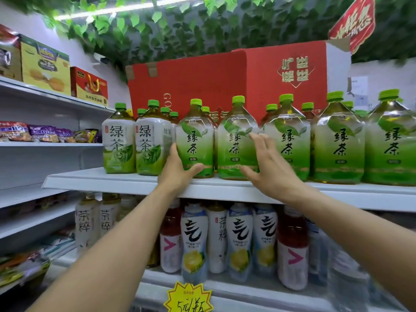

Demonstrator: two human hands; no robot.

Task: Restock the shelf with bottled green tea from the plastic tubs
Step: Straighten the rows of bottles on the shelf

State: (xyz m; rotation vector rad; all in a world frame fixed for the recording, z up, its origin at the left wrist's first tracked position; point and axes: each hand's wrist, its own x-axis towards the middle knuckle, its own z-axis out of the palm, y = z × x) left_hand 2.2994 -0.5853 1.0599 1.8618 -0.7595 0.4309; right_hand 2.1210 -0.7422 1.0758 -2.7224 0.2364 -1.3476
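A row of large green tea bottles with green caps stands on the top white shelf. My left hand grips the lower left side of one green tea bottle, thumb across its front. My right hand is spread, fingers straight, against the right side of the neighbouring green tea bottle. More of the same bottles continue to the right. Two white-labelled green tea bottles stand at the left end. No plastic tub is in view.
A red cardboard box stands behind the bottles. The shelf below holds several mixed drink bottles and a yellow price tag. Left shelves carry snack packets and gift boxes. Artificial leaves hang overhead.
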